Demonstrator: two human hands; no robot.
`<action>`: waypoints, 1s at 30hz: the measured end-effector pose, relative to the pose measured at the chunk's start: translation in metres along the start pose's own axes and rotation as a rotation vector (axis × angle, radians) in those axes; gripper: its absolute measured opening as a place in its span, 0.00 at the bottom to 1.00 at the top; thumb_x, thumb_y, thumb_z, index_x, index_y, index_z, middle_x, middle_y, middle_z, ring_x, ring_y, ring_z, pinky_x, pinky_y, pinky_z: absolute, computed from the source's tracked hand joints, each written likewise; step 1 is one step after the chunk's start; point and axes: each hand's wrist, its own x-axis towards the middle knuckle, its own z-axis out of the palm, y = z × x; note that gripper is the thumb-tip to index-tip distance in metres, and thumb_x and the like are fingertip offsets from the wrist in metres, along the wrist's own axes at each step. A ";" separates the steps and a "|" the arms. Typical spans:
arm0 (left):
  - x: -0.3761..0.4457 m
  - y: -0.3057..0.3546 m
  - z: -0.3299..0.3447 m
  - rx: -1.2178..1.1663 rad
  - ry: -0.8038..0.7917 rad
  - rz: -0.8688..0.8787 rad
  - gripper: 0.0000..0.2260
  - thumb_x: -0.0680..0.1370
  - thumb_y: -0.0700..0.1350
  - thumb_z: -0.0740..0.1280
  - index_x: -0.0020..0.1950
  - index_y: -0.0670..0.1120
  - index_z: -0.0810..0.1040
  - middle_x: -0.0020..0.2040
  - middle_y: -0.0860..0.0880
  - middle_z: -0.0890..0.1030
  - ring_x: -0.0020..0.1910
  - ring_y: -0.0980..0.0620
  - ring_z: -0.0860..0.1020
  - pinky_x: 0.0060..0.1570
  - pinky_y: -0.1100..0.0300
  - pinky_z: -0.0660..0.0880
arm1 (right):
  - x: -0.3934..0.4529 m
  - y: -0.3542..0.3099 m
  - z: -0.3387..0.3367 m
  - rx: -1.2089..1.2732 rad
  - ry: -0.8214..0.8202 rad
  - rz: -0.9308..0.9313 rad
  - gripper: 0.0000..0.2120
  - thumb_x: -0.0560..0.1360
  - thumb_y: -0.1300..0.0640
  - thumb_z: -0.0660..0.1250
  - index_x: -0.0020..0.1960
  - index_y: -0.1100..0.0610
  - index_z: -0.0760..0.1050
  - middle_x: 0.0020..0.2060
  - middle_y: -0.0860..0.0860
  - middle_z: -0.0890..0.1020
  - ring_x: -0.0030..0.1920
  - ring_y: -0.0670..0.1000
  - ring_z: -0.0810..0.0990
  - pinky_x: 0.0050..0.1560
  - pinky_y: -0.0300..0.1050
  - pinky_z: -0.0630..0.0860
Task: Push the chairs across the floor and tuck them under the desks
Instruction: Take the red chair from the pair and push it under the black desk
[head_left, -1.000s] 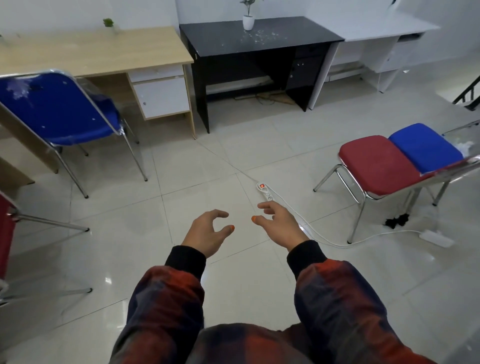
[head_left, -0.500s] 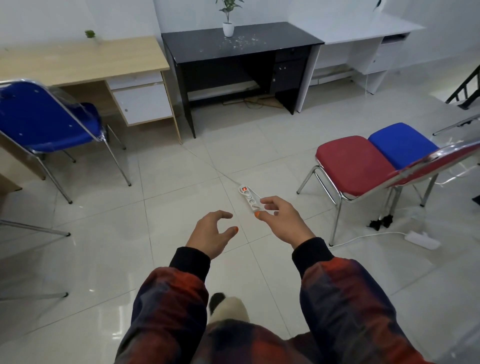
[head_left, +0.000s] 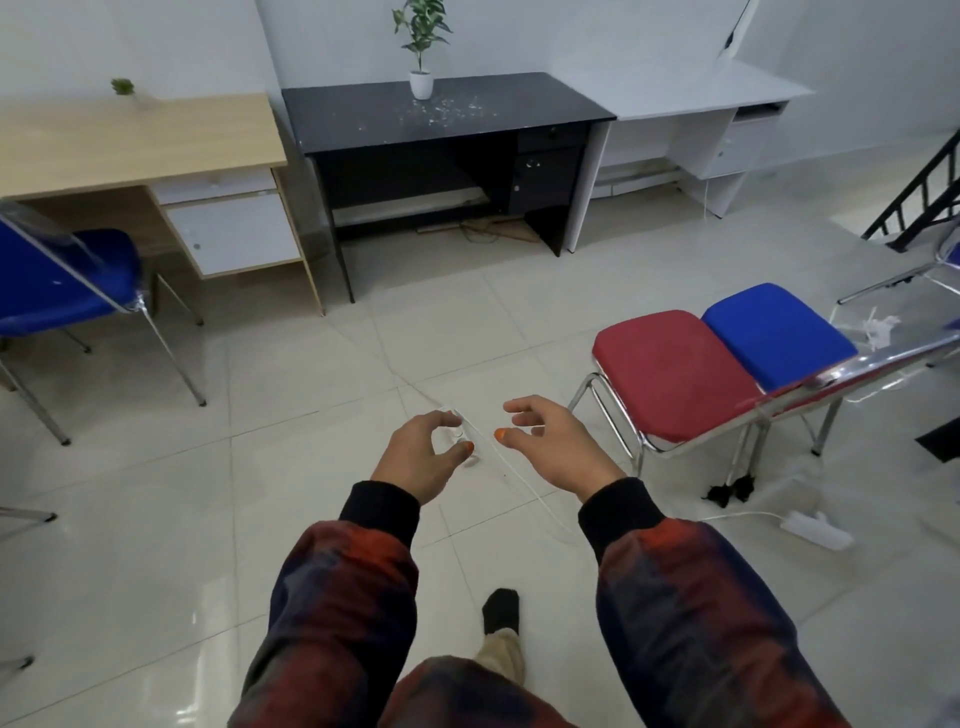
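While both arms remain extended forward, the left hand (head_left: 421, 457) and right hand (head_left: 556, 447) hang empty with loosely curled fingers. Compared with the earlier frame, the black desk (head_left: 441, 117) ahead of the hands appears nearer. The red chair (head_left: 670, 374) stands just right of the right hand, the blue chair (head_left: 774, 332) beyond it. A power strip, apparently, lies partly hidden beneath the left hand.
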 end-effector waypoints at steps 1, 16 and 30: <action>0.013 0.009 0.005 -0.007 -0.003 0.000 0.16 0.77 0.49 0.69 0.64 0.49 0.76 0.66 0.49 0.74 0.66 0.51 0.71 0.55 0.64 0.63 | 0.009 -0.001 -0.013 -0.008 -0.001 0.002 0.18 0.76 0.51 0.71 0.66 0.48 0.74 0.61 0.48 0.77 0.58 0.47 0.73 0.54 0.41 0.68; 0.151 0.117 0.094 0.012 -0.023 -0.006 0.17 0.77 0.50 0.69 0.64 0.50 0.76 0.67 0.50 0.74 0.67 0.51 0.70 0.58 0.62 0.64 | 0.115 0.043 -0.166 0.026 -0.003 0.035 0.16 0.77 0.50 0.70 0.64 0.47 0.74 0.58 0.47 0.77 0.58 0.48 0.75 0.51 0.41 0.71; 0.157 0.222 0.232 -0.065 0.180 -0.176 0.16 0.77 0.48 0.69 0.64 0.49 0.76 0.66 0.50 0.74 0.67 0.51 0.69 0.64 0.59 0.66 | 0.178 0.115 -0.319 -0.032 -0.224 -0.085 0.14 0.76 0.51 0.70 0.61 0.47 0.76 0.53 0.47 0.79 0.55 0.49 0.78 0.48 0.40 0.72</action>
